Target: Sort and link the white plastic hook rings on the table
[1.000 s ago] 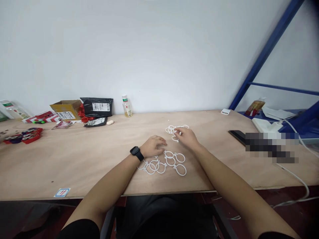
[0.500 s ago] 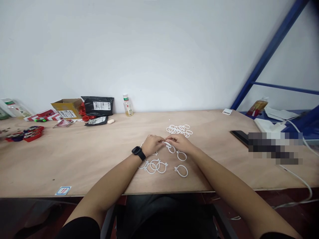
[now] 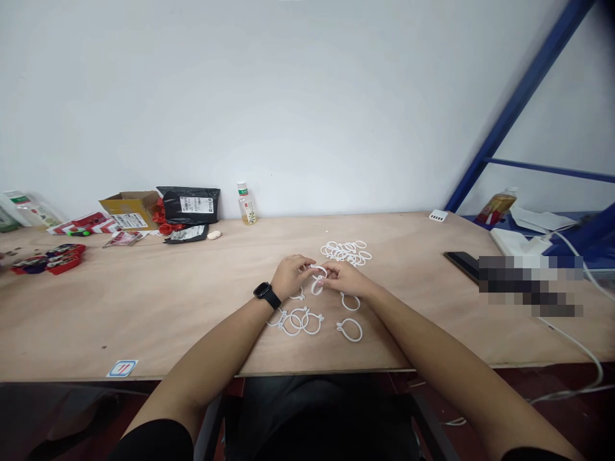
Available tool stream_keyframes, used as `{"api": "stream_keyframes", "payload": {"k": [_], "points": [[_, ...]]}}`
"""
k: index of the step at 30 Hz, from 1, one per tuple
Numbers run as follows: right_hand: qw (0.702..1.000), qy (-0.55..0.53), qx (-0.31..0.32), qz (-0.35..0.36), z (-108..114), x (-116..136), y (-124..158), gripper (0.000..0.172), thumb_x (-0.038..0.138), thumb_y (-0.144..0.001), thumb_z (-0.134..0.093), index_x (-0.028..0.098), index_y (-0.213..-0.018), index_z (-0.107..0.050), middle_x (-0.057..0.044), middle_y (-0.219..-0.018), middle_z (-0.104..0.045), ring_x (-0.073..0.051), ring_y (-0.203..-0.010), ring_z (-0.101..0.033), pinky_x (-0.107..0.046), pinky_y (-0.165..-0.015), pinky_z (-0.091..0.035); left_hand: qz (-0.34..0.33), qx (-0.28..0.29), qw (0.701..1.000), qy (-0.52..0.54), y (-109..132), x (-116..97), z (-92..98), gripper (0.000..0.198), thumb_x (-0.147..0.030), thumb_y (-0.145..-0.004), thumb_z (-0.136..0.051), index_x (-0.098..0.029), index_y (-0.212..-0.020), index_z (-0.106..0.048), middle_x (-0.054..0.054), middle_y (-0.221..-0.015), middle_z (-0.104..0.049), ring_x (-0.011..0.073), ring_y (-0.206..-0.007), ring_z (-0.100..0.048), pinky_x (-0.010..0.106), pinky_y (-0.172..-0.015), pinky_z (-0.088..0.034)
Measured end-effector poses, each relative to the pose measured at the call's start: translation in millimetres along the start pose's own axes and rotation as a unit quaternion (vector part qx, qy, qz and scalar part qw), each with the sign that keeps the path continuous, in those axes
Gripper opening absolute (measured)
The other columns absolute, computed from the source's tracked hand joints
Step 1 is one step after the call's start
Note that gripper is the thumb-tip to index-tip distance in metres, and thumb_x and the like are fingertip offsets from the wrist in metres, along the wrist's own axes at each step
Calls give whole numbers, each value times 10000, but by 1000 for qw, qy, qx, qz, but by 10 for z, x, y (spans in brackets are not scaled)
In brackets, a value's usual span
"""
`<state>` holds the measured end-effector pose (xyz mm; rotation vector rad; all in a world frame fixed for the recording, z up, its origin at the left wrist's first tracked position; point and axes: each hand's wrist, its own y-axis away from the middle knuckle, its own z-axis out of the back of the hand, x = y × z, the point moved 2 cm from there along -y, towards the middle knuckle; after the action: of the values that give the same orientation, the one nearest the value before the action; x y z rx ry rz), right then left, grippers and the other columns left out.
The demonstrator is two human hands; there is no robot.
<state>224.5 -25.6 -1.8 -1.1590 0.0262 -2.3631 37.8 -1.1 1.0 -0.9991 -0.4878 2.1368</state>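
Two linked white rings [image 3: 317,286] hang between my hands over the middle of the table. My left hand [image 3: 292,276], with a black watch on its wrist, pinches the upper ring from the left. From the right, my right hand [image 3: 344,279] has its fingers closed on the rings. Several open-looking white rings [image 3: 300,320] overlap on the table below my left hand. One ring [image 3: 351,330] lies alone nearer the front edge, and another ring [image 3: 350,301] is just under my right hand. Behind the hands is a pile of white rings [image 3: 346,252].
A bottle [image 3: 246,205], a black parcel [image 3: 192,205] and a cardboard box [image 3: 129,210] stand along the wall at the left. Red items [image 3: 62,259] lie at far left. At the right are a phone [image 3: 464,264], a power strip [image 3: 519,243] and cables.
The rings between my hands have turned and shifted slightly left. My right hand has moved a little left with its fingers more curled, and my left hand has tilted.
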Motion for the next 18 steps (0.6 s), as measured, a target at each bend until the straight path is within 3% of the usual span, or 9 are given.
{"api": "stream_keyframes", "payload": {"k": [4, 11, 18], "points": [[1000, -1, 15, -3, -13, -54, -5, 206, 366, -759, -669, 163, -793, -655, 31, -647, -572, -101, -564, -461, -208, -529, -350, 31, -26, 999, -3, -5, 11, 28, 202, -336, -848, -650, -168, -938, -718, 43, -782, -697, 146, -708, -618, 279, -709, -494], [999, 13, 25, 20, -48, -58, -11, 172, 320, -806, -584, 174, -812, -675, 40, -632, -571, -107, -580, -479, -200, -543, -339, 49, -12, 999, 22, 14, -2, 8, 222, -354, -865, -617, -167, -936, -713, 34, -791, -712, 140, -700, -632, 265, -691, -498], [993, 116, 19, 31, -32, -8, -14, 163, 224, -802, -542, 178, -712, -670, 12, -633, -634, -117, -578, -533, -214, -562, -340, 29, -44, 999, -4, 10, -6, 26, 226, -376, -867, -613, -176, -921, -703, 38, -787, -704, 150, -712, -625, 294, -727, -499]]}}
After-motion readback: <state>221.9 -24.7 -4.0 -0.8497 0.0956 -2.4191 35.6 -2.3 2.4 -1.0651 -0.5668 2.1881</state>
